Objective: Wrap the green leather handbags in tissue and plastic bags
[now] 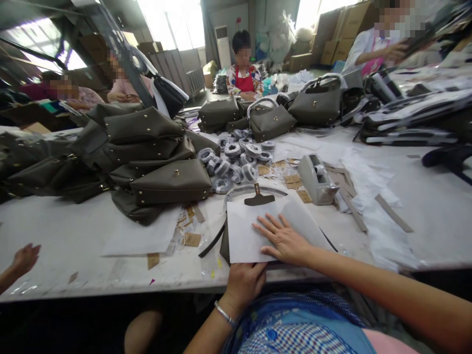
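Observation:
A white sheet of paper (pixel 254 223) lies over a dark olive handbag (pixel 223 243) at the near edge of the table. My right hand (pixel 282 238) rests flat on the paper, fingers spread and open. My left hand (pixel 244 282) curls over the table's near edge and grips the lower edge of the paper-covered bag. A dark tab with a brass clasp (pixel 258 197) sticks out above the paper. A silver bracelet circles my left wrist.
Olive handbags (pixel 147 157) are piled at the left, more (pixel 271 120) at the back. Rolls of wrapped strap (pixel 236 160), card tags, a grey tape dispenser (pixel 317 179) and card strips lie nearby. Another person's hand (pixel 24 258) shows at far left. Several people sit around the table (pixel 435 206).

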`<control>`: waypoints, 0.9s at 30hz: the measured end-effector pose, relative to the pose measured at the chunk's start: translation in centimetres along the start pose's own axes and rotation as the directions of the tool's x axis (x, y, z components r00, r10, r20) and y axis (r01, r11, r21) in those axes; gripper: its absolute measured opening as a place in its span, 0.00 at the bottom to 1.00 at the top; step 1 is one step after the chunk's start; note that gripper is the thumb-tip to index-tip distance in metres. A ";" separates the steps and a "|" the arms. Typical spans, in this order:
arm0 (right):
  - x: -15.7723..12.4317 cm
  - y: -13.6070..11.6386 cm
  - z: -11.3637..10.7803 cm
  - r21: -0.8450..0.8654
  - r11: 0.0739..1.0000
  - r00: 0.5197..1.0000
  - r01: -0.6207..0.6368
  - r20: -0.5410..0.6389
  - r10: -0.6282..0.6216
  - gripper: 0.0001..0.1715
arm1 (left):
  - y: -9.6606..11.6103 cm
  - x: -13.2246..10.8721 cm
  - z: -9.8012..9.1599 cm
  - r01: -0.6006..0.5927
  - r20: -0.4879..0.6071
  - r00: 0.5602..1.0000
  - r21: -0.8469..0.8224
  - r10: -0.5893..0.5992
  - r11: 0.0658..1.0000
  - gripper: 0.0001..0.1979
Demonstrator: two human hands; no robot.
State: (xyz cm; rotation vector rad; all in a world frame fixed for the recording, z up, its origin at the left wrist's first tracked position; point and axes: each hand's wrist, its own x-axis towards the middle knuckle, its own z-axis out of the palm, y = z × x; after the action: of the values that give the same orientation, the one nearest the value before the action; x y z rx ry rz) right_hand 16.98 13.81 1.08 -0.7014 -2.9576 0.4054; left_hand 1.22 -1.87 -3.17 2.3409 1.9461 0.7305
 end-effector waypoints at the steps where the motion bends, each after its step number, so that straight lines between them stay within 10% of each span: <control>1: -0.1 0.0 0.0 0.005 1.000 1.000 0.009 -0.010 -0.009 0.42 | 0.2 -0.2 -0.7 -0.011 -0.006 1.000 -0.035 0.011 0.999 0.20; 9: -0.6 0.0 0.8 0.033 0.998 0.997 0.049 -0.058 -0.047 0.42 | 4.5 2.7 -7.7 -0.002 -0.082 0.996 -0.475 -0.041 0.880 0.12; 17: -0.3 1.2 0.0 0.230 0.973 1.000 -0.016 0.022 0.011 0.40 | -1.5 5.7 -1.5 0.031 0.015 0.999 0.031 -0.031 0.999 0.26; 27: -1.3 2.8 -2.1 0.254 0.948 0.980 0.193 -0.093 -0.175 0.18 | -1.4 4.6 -1.3 0.052 0.010 0.999 0.080 -0.053 0.995 0.21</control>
State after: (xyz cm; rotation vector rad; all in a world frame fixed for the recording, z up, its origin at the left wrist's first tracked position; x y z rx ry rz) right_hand 19.59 16.13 2.33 -0.3969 -2.7967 0.7223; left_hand 0.01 2.38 -0.86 2.3215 2.0602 0.6458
